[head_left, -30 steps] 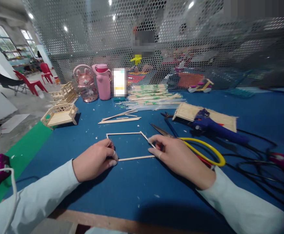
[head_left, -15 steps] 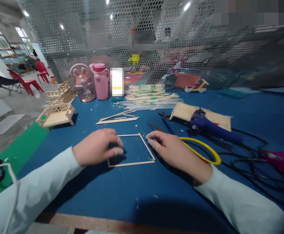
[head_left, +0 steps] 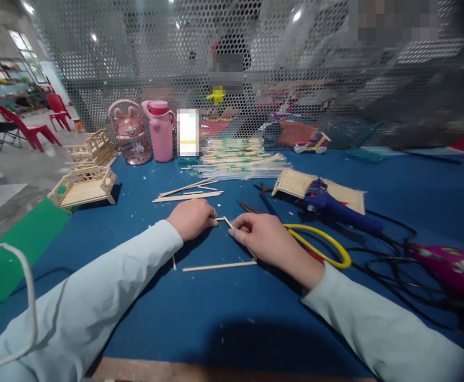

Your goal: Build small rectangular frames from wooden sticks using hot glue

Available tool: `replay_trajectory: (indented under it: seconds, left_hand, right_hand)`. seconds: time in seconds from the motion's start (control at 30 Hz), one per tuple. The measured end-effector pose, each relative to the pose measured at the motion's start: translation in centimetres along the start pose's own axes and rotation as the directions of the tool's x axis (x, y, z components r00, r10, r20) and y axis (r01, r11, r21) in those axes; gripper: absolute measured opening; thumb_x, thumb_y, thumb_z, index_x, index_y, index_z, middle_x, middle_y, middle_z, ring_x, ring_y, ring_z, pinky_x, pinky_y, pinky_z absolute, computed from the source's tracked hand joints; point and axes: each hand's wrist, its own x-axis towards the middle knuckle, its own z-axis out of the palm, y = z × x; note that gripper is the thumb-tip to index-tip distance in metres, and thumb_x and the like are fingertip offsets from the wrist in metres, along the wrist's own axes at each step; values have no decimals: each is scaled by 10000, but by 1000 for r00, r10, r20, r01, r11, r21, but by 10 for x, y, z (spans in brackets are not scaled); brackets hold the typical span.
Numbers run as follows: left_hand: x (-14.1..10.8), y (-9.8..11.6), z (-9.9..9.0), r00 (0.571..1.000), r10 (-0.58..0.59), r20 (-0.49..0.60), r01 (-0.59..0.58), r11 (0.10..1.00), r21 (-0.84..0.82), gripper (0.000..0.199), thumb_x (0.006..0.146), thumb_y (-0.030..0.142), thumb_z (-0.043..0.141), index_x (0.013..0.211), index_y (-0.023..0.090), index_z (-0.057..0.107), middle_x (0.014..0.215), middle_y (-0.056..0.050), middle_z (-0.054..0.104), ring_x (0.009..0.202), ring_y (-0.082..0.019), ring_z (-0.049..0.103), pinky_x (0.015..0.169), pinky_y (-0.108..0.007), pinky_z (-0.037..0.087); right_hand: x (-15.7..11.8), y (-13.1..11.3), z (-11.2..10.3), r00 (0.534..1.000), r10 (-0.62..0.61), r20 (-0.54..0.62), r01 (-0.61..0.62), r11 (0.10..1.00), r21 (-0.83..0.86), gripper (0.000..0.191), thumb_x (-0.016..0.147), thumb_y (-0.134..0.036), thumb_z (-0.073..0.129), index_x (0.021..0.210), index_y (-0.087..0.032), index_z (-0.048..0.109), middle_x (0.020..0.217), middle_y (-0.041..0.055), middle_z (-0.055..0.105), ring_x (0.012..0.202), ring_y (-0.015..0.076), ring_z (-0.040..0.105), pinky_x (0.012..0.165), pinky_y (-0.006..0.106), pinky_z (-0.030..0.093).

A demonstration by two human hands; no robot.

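Observation:
Thin wooden sticks lie in a rough four-sided outline on the blue table. My left hand [head_left: 194,218] is closed on the far stick [head_left: 220,218], close to its right end. My right hand [head_left: 263,239] pinches the right-side stick [head_left: 228,223] near its upper end, where the two sticks meet. The near stick [head_left: 219,266] lies loose, and a gap separates it from the left stick [head_left: 174,262], which my left forearm partly hides.
Loose sticks [head_left: 187,197] and bundled sticks [head_left: 239,154] lie beyond my hands. To the right are pliers [head_left: 269,201], a blue glue gun [head_left: 331,204], a yellow ring [head_left: 347,257] and black cables. Pink bottles [head_left: 162,132] and stick models [head_left: 84,188] stand back left.
My left hand has moved right and closed on the far stick. My right hand has closed on the right-side stick. The outline's lower left corner has come apart.

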Motion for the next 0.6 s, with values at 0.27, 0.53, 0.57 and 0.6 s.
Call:
replay_trajectory:
  seconds: [0.27, 0.53, 0.57, 0.6]
  left_hand:
    - [2, 9, 9, 991, -59, -120, 47, 994, -102, 202, 824, 196, 474, 849, 125, 662, 831, -101, 660, 789, -209, 598, 711, -290, 444]
    - [2, 12, 12, 985, -95, -142, 78, 989, -122, 224, 848, 213, 468, 852, 140, 680, 836, -102, 670, 794, -213, 609, 729, -304, 452]
    - [2, 12, 12, 985, -96, -141, 78, 989, -123, 220, 847, 210, 473, 856, 142, 682, 837, -99, 671, 795, -211, 610, 731, -302, 453]
    - [2, 12, 12, 985, -95, -141, 77, 989, -126, 214, 845, 205, 480, 862, 144, 684, 839, -96, 674, 798, -209, 611, 735, -299, 454]
  right_hand:
    - [-3, 1, -1, 999, 47, 27, -50, 988, 143, 153, 739, -317, 535, 686, -187, 596, 517, -19, 568, 455, 113, 492, 460, 233, 353]
    - [0, 8, 5, 997, 66, 50, -75, 979, 192, 111, 721, -296, 561, 698, -188, 570, 483, -26, 577, 434, 118, 517, 459, 232, 361]
    - [0, 8, 6, 996, 74, 47, -81, 978, 193, 110, 717, -295, 566, 695, -187, 573, 484, -25, 580, 434, 118, 519, 459, 232, 361]
    - [1, 8, 7, 996, 80, 42, -87, 977, 196, 112, 716, -296, 567, 691, -187, 576, 485, -23, 583, 433, 118, 520, 458, 232, 361]
